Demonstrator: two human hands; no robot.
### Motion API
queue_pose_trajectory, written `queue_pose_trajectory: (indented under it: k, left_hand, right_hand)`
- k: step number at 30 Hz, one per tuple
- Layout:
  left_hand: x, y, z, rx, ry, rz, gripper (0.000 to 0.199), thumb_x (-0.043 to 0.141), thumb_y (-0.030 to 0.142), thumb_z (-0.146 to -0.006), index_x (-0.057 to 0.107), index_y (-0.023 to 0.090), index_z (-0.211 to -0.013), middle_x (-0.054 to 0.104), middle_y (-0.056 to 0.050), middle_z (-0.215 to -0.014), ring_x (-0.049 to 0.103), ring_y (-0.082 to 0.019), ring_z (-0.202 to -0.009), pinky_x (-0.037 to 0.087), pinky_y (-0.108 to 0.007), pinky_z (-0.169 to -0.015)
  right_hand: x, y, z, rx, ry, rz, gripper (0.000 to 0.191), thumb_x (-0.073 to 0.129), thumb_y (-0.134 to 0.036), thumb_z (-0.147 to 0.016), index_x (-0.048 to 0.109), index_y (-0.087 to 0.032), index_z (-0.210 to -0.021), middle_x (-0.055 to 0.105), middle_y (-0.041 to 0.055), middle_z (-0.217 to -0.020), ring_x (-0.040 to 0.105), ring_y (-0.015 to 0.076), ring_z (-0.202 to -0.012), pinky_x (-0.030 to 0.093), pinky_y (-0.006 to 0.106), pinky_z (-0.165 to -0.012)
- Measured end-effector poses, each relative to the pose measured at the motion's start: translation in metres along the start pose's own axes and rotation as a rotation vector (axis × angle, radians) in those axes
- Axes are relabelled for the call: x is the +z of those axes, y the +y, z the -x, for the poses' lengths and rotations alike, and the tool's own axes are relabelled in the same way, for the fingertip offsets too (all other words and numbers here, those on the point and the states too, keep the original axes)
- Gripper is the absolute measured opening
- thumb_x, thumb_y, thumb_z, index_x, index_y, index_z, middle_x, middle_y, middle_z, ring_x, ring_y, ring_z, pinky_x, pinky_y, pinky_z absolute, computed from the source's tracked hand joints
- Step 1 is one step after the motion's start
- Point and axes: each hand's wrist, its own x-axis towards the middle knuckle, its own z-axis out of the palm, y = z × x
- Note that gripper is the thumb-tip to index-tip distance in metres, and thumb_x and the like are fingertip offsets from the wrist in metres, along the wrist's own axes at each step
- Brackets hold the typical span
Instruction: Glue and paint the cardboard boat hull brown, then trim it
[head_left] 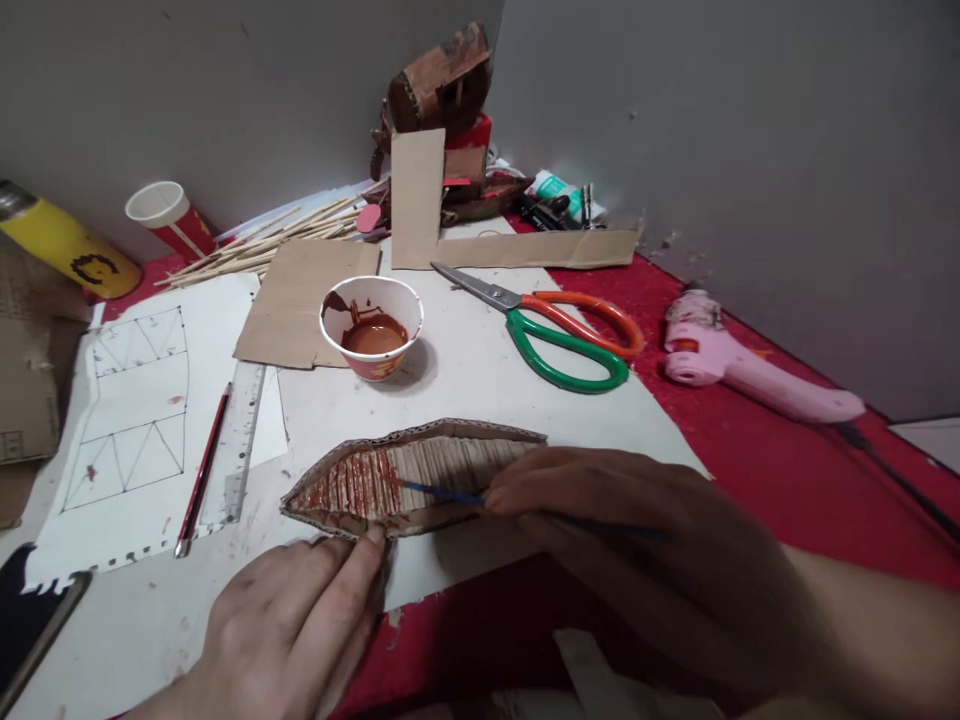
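Observation:
A small boat-shaped cardboard piece with raised walls lies on white paper. Its corrugated floor is wet with reddish-brown paint on the left part and bare brown on the right. My left hand grips the boat's near wall, fingertips on its edge, with the thumb hidden. Pinched in my right hand is a thin blue paintbrush, its tip touching the floor where the paint ends. My right hand covers the boat's right end. Behind the boat stands a paper cup holding brown paint.
Scissors with orange and green handles lie right of the cup, and a pink glue gun farther right. At left are a drawing sheet, pencil and ruler. Sticks and a brown model stand behind.

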Motion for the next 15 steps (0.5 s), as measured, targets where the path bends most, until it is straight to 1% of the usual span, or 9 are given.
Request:
queue_pose_trajectory:
  k: [2, 4, 7, 9, 12, 15]
  left_hand:
    - [0.0003, -0.0002, 0.0008, -0.004, -0.002, 0.001, 0.036, 0.060, 0.008, -0.091, 0.059, 0.003, -0.127, 0.070, -0.009, -0.084, 0.063, -0.017, -0.075, 0.050, -0.029, -0.067]
    - [0.0004, -0.0005, 0.0006, -0.001, 0.010, -0.007, 0.034, 0.060, 0.009, -0.092, 0.060, 0.003, -0.125, 0.070, -0.009, -0.084, 0.063, -0.017, -0.075, 0.050, -0.028, -0.066]
    - [0.0002, -0.0009, -0.0013, 0.002, 0.027, -0.017, 0.031, 0.061, 0.011, -0.092, 0.062, 0.004, -0.122, 0.070, -0.009, -0.083, 0.063, -0.016, -0.073, 0.050, -0.028, -0.065]
    - [-0.0001, -0.0009, -0.0026, 0.003, 0.023, -0.019, 0.030, 0.059, 0.011, -0.093, 0.062, 0.004, -0.122, 0.070, -0.010, -0.083, 0.064, -0.016, -0.072, 0.050, -0.027, -0.063]
    - [-0.0007, -0.0001, -0.0026, 0.013, 0.015, -0.036, 0.031, 0.060, 0.011, -0.092, 0.061, 0.003, -0.123, 0.071, -0.010, -0.083, 0.065, -0.017, -0.073, 0.051, -0.027, -0.062]
    - [-0.0010, 0.0004, -0.0006, -0.003, 0.000, -0.037, 0.034, 0.060, 0.009, -0.091, 0.060, 0.004, -0.125, 0.071, -0.010, -0.084, 0.066, -0.018, -0.076, 0.052, -0.028, -0.064]
  right_hand:
    - [-0.0022, -0.0020, 0.0017, 0.038, -0.009, -0.016, 0.022, 0.046, -0.011, -0.096, 0.058, -0.023, -0.110, 0.075, 0.0007, -0.098, 0.072, 0.0099, -0.091, 0.056, 0.016, -0.078]
    - [-0.0048, -0.0033, 0.0029, 0.062, 0.020, -0.013, 0.022, 0.047, -0.010, -0.095, 0.058, -0.025, -0.108, 0.074, -0.0012, -0.096, 0.071, 0.0083, -0.090, 0.055, 0.013, -0.079]
    - [-0.0064, -0.0024, 0.0020, 0.040, 0.089, 0.043, 0.024, 0.048, -0.010, -0.094, 0.057, -0.026, -0.110, 0.074, -0.0017, -0.095, 0.071, 0.0068, -0.088, 0.054, 0.010, -0.081]
    - [-0.0062, -0.0009, 0.0006, 0.019, 0.094, 0.100, 0.025, 0.047, -0.010, -0.095, 0.056, -0.025, -0.112, 0.075, -0.0003, -0.096, 0.070, 0.0078, -0.087, 0.055, 0.010, -0.080]
    - [-0.0070, -0.0003, -0.0003, -0.015, 0.029, 0.135, 0.022, 0.045, -0.012, -0.096, 0.053, -0.026, -0.111, 0.075, 0.0015, -0.094, 0.071, 0.0111, -0.086, 0.058, 0.015, -0.075]
    - [-0.0093, -0.0025, 0.0009, -0.004, -0.021, 0.088, 0.024, 0.044, -0.009, -0.094, 0.053, -0.026, -0.109, 0.075, 0.0023, -0.091, 0.072, 0.0133, -0.082, 0.059, 0.019, -0.070]
